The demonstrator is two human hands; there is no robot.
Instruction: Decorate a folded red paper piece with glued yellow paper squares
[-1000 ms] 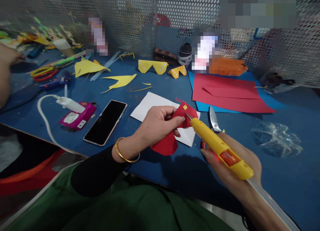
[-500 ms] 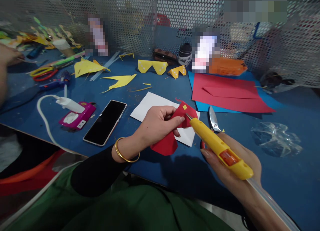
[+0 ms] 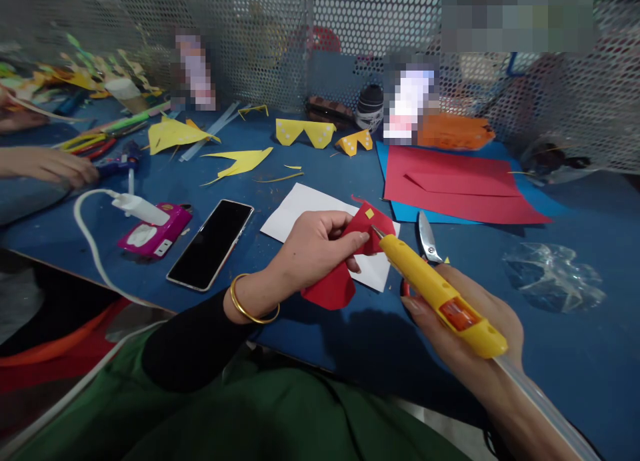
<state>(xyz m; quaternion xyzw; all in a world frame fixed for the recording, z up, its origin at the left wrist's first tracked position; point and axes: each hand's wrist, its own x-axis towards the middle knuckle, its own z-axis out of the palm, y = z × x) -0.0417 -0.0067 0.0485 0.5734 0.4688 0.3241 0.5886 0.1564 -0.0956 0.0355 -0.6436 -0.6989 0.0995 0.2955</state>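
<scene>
My left hand (image 3: pixel 320 244) is closed on a red paper cutout (image 3: pixel 333 288), thumb on top and fingers beneath. A small yellow square (image 3: pixel 370 213) sits on the cutout's upper part. In my right hand (image 3: pixel 480 314) is a yellow glue gun (image 3: pixel 425 281), a clear glue stick (image 3: pixel 545 408) trailing from its back end. Its metal nozzle is at the red paper, just right of my left thumb; whether it touches cannot be made out. Under the cutout lies a white paper sheet (image 3: pixel 285 214). Scissors (image 3: pixel 427 238) lie beside the gun, their handles partly hidden by my right hand.
A black phone (image 3: pixel 211 244) and a magenta power adapter (image 3: pixel 155 231) with a white plug lie left. Yellow paper masks (image 3: pixel 306 133) stand at the back. Red sheets (image 3: pixel 460 188) and clear plastic (image 3: pixel 555 278) are right. Another person's hand (image 3: pixel 65 166) reaches toward a blue glue gun (image 3: pixel 120 164).
At far left, another person's hand has come in beside the blue glue gun, and a hand above it now holds a thin strip. My own hands have barely moved.
</scene>
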